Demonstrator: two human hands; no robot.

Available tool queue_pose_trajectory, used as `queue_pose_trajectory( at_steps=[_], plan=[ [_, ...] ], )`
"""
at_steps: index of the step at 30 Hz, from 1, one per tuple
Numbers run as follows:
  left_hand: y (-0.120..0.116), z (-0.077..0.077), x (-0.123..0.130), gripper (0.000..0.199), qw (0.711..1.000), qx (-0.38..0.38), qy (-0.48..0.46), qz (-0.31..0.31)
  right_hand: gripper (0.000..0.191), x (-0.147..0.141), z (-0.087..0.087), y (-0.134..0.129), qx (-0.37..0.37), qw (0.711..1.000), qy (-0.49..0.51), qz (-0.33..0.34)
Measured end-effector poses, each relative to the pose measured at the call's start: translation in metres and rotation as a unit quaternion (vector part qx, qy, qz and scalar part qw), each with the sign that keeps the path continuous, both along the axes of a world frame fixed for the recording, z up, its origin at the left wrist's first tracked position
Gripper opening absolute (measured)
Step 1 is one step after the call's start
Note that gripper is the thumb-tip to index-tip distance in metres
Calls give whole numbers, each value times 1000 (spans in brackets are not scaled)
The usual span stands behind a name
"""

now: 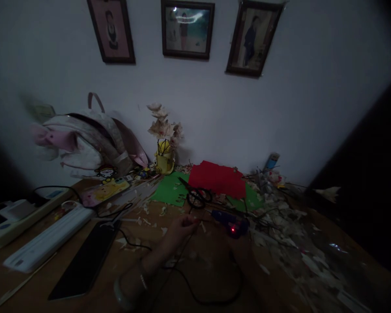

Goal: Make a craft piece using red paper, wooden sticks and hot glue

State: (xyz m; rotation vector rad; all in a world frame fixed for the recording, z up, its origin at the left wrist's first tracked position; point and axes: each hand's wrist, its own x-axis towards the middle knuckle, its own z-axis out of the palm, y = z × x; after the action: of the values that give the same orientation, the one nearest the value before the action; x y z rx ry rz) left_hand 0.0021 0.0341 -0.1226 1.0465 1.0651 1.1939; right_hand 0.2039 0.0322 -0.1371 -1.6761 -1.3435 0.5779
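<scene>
My right hand (pixel 243 248) grips a dark blue hot glue gun (pixel 224 217) with a small red light lit on its side. Its nozzle points left, toward my left hand (pixel 180 228). The fingers of that hand are pinched on a thin dark stem (pixel 191 239), its details lost in the dim light. Just beyond both hands lie black-handled scissors (pixel 198 198), resting across green paper (pixel 169 190) and the edge of red paper (pixel 218 176). A black cord (pixel 195 295) loops over the table below my hands.
Pale scraps (pixel 299 248) are heaped on the right. A phone (pixel 86 261), a white box (pixel 48 239) and a power strip (pixel 19 224) lie left. Behind stand a backpack (pixel 91 143) and a yellow pot (pixel 165 163) with paper-like flowers (pixel 163 126), near the wall.
</scene>
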Motion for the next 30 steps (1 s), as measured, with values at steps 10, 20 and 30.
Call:
queue_pose_trajectory(
  at_steps=[10, 20, 30],
  plan=[
    [-2, 3, 0, 38, 1000, 0, -12, 6, 38, -2, 4, -3, -22, 1000, 0, -18],
    [-3, 13, 1, 40, 1000, -13, -2, 22, 39, 3, -6, 2, -12, 999, -9, -37],
    [0, 8, -1, 40, 1000, -13, 6, 28, 38, -3, 5, -4, -64, 998, 0, -12]
  ],
)
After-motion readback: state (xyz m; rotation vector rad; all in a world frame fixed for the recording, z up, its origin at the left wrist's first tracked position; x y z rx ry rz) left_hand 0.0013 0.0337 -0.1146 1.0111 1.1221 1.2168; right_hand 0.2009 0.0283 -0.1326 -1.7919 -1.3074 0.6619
